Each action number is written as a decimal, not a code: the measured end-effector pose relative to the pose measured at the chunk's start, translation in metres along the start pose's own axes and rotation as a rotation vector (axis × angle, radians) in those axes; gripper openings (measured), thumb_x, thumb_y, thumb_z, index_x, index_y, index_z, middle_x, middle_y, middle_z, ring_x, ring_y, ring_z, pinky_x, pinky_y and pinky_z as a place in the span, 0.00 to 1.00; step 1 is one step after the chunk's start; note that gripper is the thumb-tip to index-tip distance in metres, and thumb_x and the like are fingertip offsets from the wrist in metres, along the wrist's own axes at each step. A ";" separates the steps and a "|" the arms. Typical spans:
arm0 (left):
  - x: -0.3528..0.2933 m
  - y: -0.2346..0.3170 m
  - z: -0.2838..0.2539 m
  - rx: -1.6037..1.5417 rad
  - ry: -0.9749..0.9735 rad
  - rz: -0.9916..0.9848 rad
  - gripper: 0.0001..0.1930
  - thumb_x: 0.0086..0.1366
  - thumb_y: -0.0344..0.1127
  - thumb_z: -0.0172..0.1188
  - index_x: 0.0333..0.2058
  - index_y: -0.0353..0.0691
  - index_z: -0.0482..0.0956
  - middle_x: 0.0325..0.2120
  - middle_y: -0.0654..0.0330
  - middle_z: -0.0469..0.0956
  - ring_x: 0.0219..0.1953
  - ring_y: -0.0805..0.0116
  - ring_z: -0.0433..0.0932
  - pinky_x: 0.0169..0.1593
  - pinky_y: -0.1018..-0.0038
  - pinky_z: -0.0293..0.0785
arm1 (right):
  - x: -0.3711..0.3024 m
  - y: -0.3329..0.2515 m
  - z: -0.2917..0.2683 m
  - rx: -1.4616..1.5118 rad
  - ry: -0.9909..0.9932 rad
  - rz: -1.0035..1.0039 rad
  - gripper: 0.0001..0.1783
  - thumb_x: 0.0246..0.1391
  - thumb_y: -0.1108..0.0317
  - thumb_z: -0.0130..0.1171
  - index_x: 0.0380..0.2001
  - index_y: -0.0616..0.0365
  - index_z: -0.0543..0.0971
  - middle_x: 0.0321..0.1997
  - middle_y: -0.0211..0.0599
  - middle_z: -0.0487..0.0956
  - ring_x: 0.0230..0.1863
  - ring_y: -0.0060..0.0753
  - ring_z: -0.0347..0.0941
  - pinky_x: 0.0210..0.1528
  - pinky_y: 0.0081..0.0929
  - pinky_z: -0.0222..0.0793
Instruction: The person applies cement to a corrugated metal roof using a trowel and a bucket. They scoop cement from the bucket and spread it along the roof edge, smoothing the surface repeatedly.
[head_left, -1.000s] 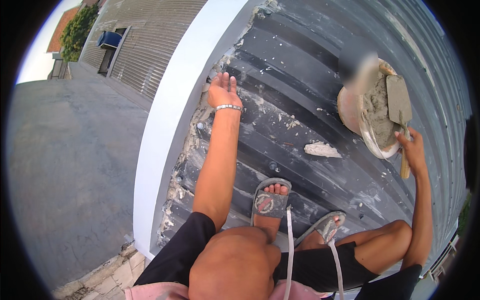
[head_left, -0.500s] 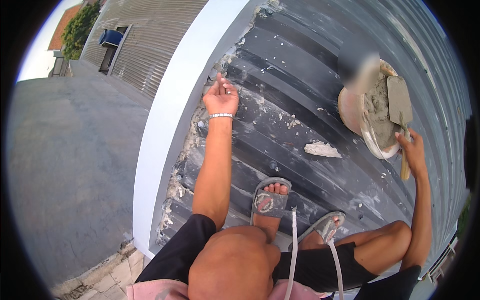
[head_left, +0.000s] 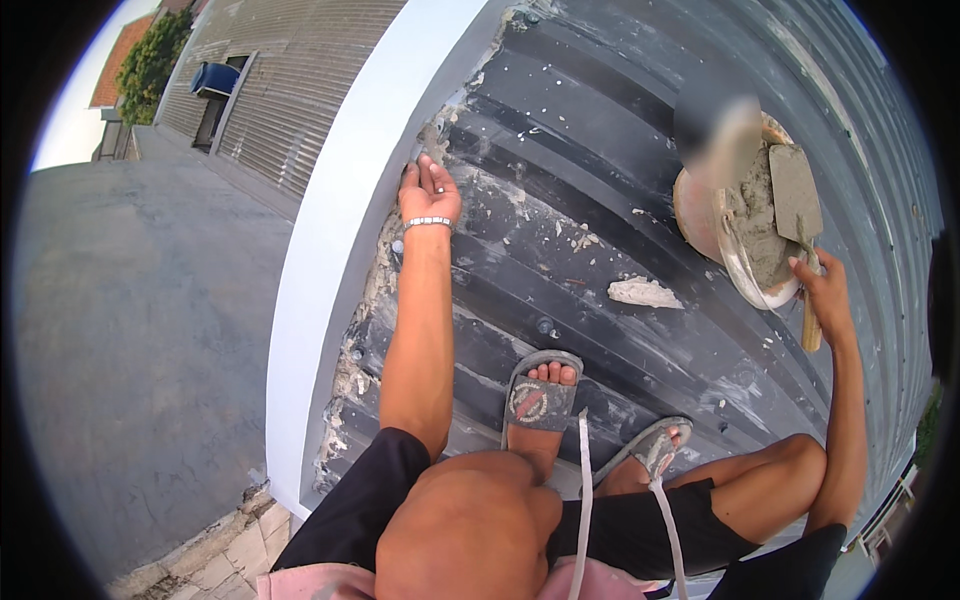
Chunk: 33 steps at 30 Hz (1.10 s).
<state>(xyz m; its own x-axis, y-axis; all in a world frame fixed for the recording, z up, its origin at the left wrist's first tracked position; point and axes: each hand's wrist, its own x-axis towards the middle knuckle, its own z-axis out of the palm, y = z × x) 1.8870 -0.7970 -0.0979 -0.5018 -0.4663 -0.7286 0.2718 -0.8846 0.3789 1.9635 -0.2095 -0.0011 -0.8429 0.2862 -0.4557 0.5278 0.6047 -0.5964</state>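
The trowel (head_left: 796, 188) points forward over the mortar bucket (head_left: 702, 217), clasped by the nearer right hand (head_left: 828, 297); whether the left hand (head_left: 431, 195), well left of the bucket, pinches anything I can't tell.

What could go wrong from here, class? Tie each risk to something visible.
The bare left hand could get scraped on the crumbly mortar edging beside it. The mortar bucket might tip if bumped, since it stands on ribbed roofing. The pale chunk could slide underfoot if a sandal came down on it.
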 end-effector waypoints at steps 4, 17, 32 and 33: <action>-0.002 0.000 -0.003 0.053 -0.132 -0.030 0.11 0.78 0.28 0.47 0.53 0.34 0.72 0.51 0.53 0.82 0.52 0.62 0.84 0.45 0.67 0.89 | 0.000 0.006 -0.002 -0.011 -0.004 -0.025 0.36 0.61 0.57 0.70 0.62 0.75 0.72 0.50 0.48 0.82 0.45 0.36 0.82 0.44 0.35 0.81; -0.059 -0.002 -0.021 0.411 -0.331 0.135 0.25 0.75 0.31 0.47 0.68 0.41 0.60 0.66 0.53 0.71 0.58 0.60 0.78 0.55 0.61 0.81 | -0.001 0.002 -0.002 0.040 0.016 0.003 0.37 0.61 0.58 0.70 0.63 0.74 0.71 0.48 0.48 0.82 0.44 0.36 0.82 0.45 0.34 0.81; -0.059 0.017 -0.032 0.066 -0.460 -0.129 0.15 0.73 0.37 0.51 0.56 0.46 0.70 0.59 0.56 0.76 0.42 0.65 0.79 0.41 0.64 0.74 | -0.006 -0.012 -0.003 0.061 -0.062 -0.027 0.25 0.62 0.62 0.68 0.55 0.70 0.79 0.45 0.44 0.84 0.42 0.33 0.83 0.43 0.34 0.81; -0.061 0.018 -0.033 0.104 -0.467 -0.116 0.17 0.73 0.37 0.50 0.58 0.45 0.68 0.59 0.56 0.76 0.43 0.64 0.79 0.41 0.64 0.74 | -0.008 -0.012 0.000 0.061 -0.038 -0.027 0.25 0.61 0.62 0.68 0.54 0.70 0.80 0.44 0.44 0.85 0.42 0.33 0.83 0.42 0.33 0.81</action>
<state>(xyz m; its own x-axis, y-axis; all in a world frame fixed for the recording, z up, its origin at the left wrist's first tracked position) 1.9496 -0.7838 -0.0656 -0.8451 -0.2970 -0.4445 0.1204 -0.9159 0.3830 1.9636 -0.2195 0.0098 -0.8528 0.2418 -0.4630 0.5117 0.5647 -0.6475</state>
